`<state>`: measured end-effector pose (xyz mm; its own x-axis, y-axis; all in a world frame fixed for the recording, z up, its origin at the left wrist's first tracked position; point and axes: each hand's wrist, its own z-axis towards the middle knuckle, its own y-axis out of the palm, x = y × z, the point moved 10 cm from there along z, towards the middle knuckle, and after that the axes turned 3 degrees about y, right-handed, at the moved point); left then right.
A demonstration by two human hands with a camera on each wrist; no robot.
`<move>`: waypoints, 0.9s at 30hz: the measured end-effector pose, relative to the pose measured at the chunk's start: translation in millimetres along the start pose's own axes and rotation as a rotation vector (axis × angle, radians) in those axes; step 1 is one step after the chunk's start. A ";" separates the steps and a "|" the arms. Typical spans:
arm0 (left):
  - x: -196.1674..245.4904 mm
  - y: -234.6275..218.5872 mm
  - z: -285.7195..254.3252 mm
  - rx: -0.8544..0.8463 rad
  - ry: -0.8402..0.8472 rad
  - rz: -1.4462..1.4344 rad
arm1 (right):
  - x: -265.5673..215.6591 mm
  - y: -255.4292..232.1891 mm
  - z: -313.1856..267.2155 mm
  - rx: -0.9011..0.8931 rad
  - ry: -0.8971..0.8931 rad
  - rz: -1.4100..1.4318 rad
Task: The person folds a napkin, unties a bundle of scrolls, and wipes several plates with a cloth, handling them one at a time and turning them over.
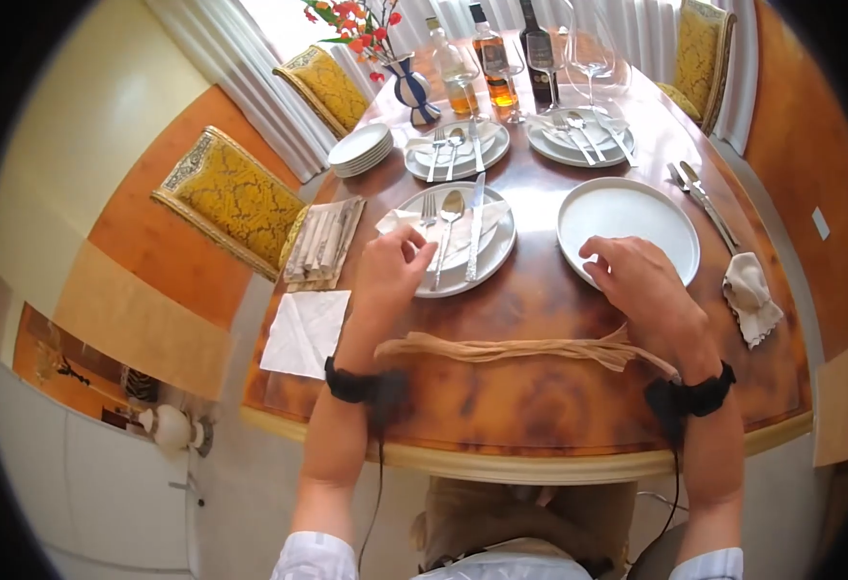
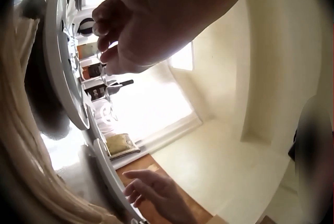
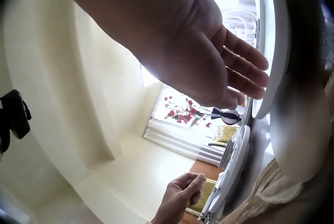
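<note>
My left hand [image 1: 397, 263] hovers at the near left side of a grey-white plate [image 1: 503, 253], its fingers loosely bent and holding nothing. On that plate a cream napkin [image 1: 493, 215] lies under a fork [image 1: 430, 211], a spoon [image 1: 452, 209] and a knife [image 1: 475, 237]. Over the near left rim of a second, bare plate [image 1: 627, 217] is my right hand [image 1: 639, 277]. The right wrist view shows its relaxed fingers [image 3: 245, 67] with nothing between them. A long twisted tan strip [image 1: 511, 348] lies across the table between my wrists.
Two more set plates [image 1: 489, 162] [image 1: 540, 145] stand farther back, with stacked small plates [image 1: 361, 150] at left. Bottles [image 1: 540, 58], glasses [image 1: 593, 58] and a vase [image 1: 411, 92] fill the far end. Folded napkins [image 1: 319, 242] lie left; a bunched cloth [image 1: 750, 295] and cutlery [image 1: 709, 203] lie right.
</note>
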<state>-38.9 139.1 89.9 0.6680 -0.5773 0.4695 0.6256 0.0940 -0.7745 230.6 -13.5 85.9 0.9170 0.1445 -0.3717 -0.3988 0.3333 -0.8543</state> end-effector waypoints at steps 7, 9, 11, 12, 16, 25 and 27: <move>-44.9 -3.8 8.7 0.006 -0.065 0.042 | -31.3 -9.2 1.9 0.081 -0.029 0.085; -45.8 7.1 7.7 -0.064 -0.033 0.065 | -44.6 -8.3 7.5 0.068 -0.011 0.187; -45.3 15.7 5.3 -0.093 -0.002 0.115 | -56.7 1.6 22.3 0.050 -0.014 0.205; -43.9 16.8 4.4 -0.106 -0.014 0.126 | -60.7 11.4 32.1 0.044 -0.017 0.173; -45.9 18.8 3.2 -0.133 -0.078 0.111 | -67.5 56.9 75.1 -0.050 0.053 0.133; -55.9 24.5 13.9 -0.028 -0.121 -0.067 | -52.8 111.0 101.6 -0.191 0.354 -0.060; -45.4 19.2 10.1 0.014 -0.117 -0.120 | -46.7 113.1 101.9 -0.196 0.364 -0.030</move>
<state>-53.2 175.3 58.1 0.6300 -0.4869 0.6051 0.7088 0.0419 -0.7042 142.7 112.4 43.6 0.8822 -0.2128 -0.4200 -0.3970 0.1431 -0.9066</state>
